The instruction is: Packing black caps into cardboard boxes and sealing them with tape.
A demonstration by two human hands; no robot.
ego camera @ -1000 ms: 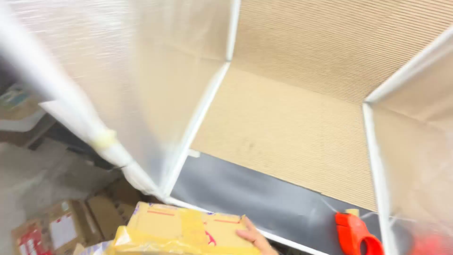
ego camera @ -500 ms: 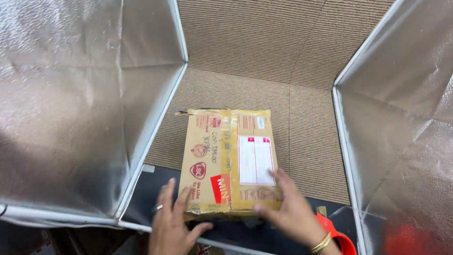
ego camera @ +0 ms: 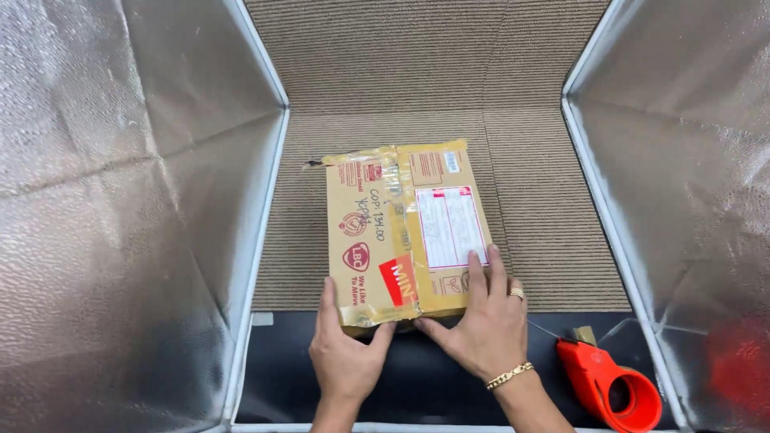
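A flat brown cardboard parcel (ego camera: 401,224), taped over and carrying a white label and red printed marks, lies on the ribbed tan floor of a booth. My left hand (ego camera: 343,353) grips its near left corner, thumb against the near edge. My right hand (ego camera: 481,321), with a ring and a gold bracelet, rests flat on the parcel's near right part, fingers spread over the label's lower edge.
Silvery foil-lined panels (ego camera: 120,208) wall the booth on the left and right (ego camera: 682,184). A black strip (ego camera: 417,385) runs along the near edge. A red tape dispenser (ego camera: 609,385) lies on it, right of my right wrist.
The parcel was carried in from the lower left and set down on the tan floor. Both hands now press on its near end, and the view has steadied over the booth.
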